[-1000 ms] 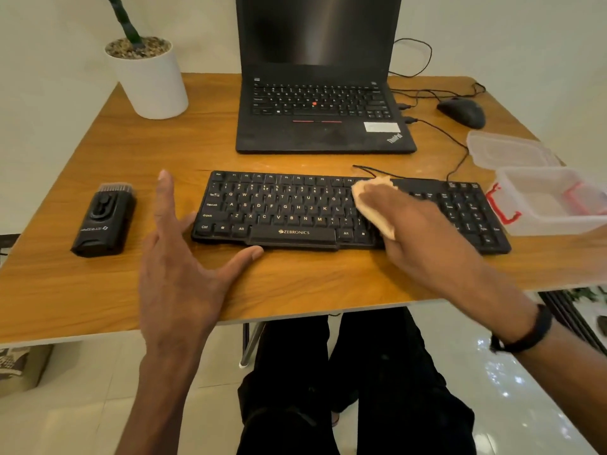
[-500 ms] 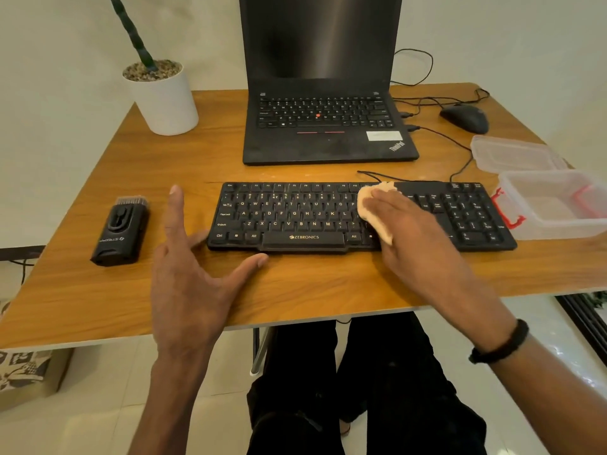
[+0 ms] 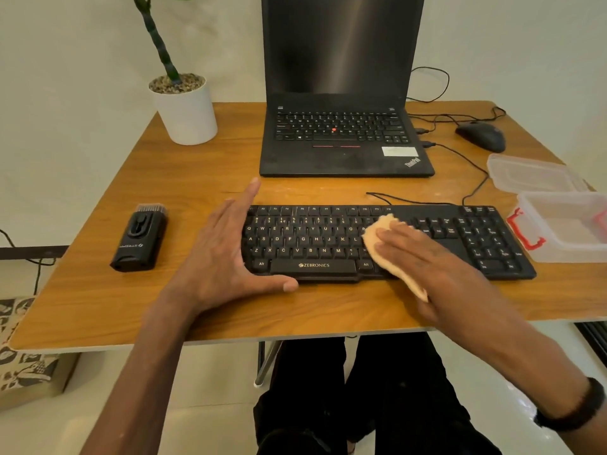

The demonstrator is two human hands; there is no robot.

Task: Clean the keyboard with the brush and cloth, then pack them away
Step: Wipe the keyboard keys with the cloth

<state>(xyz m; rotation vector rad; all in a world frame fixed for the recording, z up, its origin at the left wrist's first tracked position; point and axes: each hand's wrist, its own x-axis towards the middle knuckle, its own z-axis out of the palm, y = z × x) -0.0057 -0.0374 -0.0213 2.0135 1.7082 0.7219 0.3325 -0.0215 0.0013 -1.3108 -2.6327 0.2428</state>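
Left hand [image 3: 223,257] lies flat, fingers straight, bracing the black rectangular keyboard [image 3: 315,238] mid-tabletop; right hand [image 3: 423,257] presses the beige cloth [image 3: 377,238] flat on its keys. Black cleaning brush [image 3: 139,238] at nine o'clock.

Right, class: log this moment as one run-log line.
phase: wiping | right hand: presses cloth on keyboard | left hand: braces keyboard's left end | brush: idle on table

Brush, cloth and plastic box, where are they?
brush [image 3: 139,239]: head view, on its black body.
cloth [image 3: 382,224]: head view, on its far corner.
plastic box [image 3: 525,200]: head view, on its rim.
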